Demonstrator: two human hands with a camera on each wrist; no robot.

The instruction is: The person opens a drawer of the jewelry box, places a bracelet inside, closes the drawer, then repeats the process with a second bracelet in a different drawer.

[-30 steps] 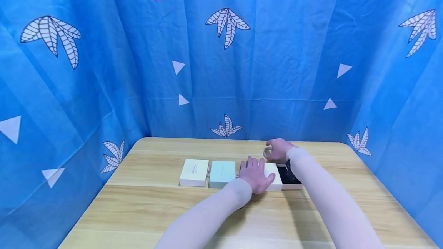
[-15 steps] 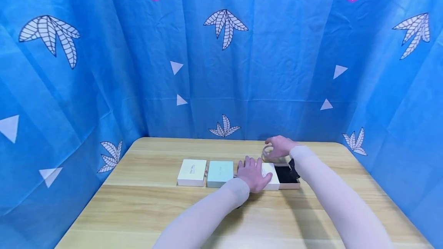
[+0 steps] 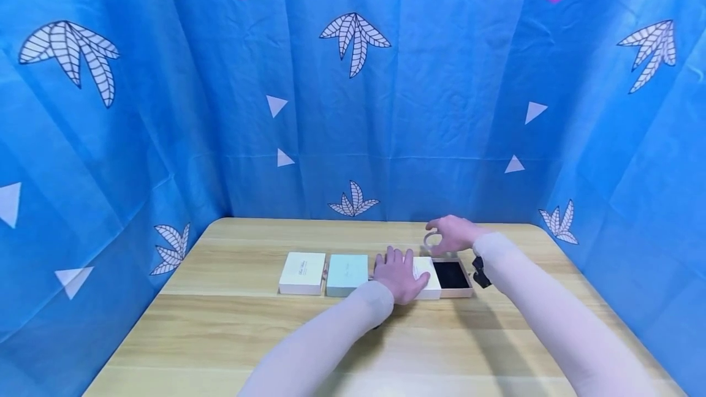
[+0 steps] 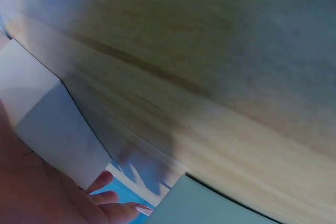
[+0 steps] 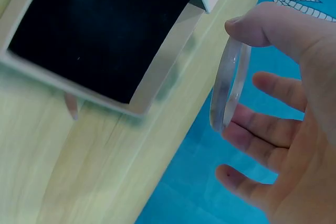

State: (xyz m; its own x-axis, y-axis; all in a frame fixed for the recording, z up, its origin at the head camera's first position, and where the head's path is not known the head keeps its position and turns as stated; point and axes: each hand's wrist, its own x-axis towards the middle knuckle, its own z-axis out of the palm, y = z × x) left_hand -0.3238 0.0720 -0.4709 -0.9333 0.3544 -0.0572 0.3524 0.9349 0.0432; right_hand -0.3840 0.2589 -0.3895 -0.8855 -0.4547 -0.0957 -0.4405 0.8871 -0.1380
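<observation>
In the head view, my left hand point(image 3: 398, 276) rests with spread fingers on top of a white box point(image 3: 428, 264). From its right end a drawer point(image 3: 456, 293) with a black lining is slid out. Beyond the drawer, my right hand point(image 3: 455, 234) pinches a pale translucent bangle point(image 5: 219, 93) between thumb and fingers, above the table. In the right wrist view the bangle is seen nearly edge-on, and the drawer lining looks bare. The left wrist view shows my left fingertips reaching past the white box toward a mint green box point(image 4: 210, 205).
Left of my hands, the mint box point(image 3: 347, 274) and a cream box point(image 3: 302, 272) stand in a row on the wooden table point(image 3: 248, 323). A small tab shows between them. A blue patterned curtain point(image 3: 430, 109) encloses the table's back and sides.
My right hand has moved slightly right with the bangle, and its wrist no longer covers part of the drawer. My left hand stays on the white box. The head view has shifted a little.
</observation>
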